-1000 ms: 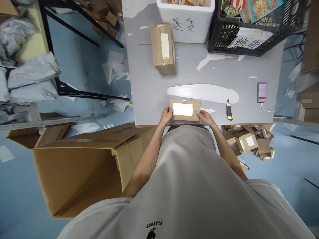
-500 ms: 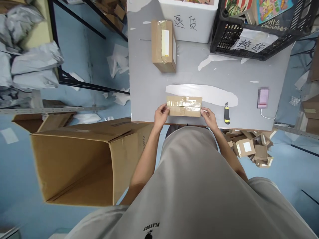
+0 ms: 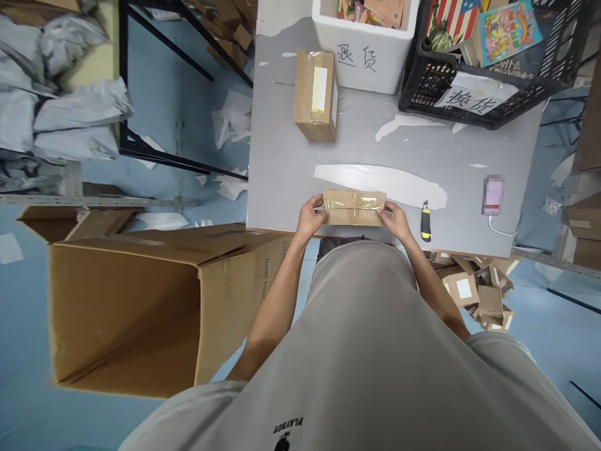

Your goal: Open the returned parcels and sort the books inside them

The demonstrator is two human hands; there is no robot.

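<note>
A small brown cardboard box [image 3: 354, 208] with shiny clear tape across it is held at the near edge of the grey table [image 3: 282, 181]. My left hand [image 3: 312, 215] grips its left end, and my right hand [image 3: 393, 219] grips its right end, thumbs on the near side. The box's underside is hidden. To the right of my right hand lies a yellow and black utility knife [image 3: 426, 223]. Behind the box is a long white patch [image 3: 382, 183] on the tabletop.
A taped carton [image 3: 315, 97] stands farther back, beside a white foam bin [image 3: 370, 59] and a black crate [image 3: 469, 94] of books. A phone [image 3: 493, 195] with a cable lies right. At lower left gapes a large open carton [image 3: 126, 313]; scrap boxes [image 3: 474, 288] pile at right.
The box has tilted, so its top face looks narrower, and both hands have shifted slightly right with it. The whole view has also shifted a little.
</note>
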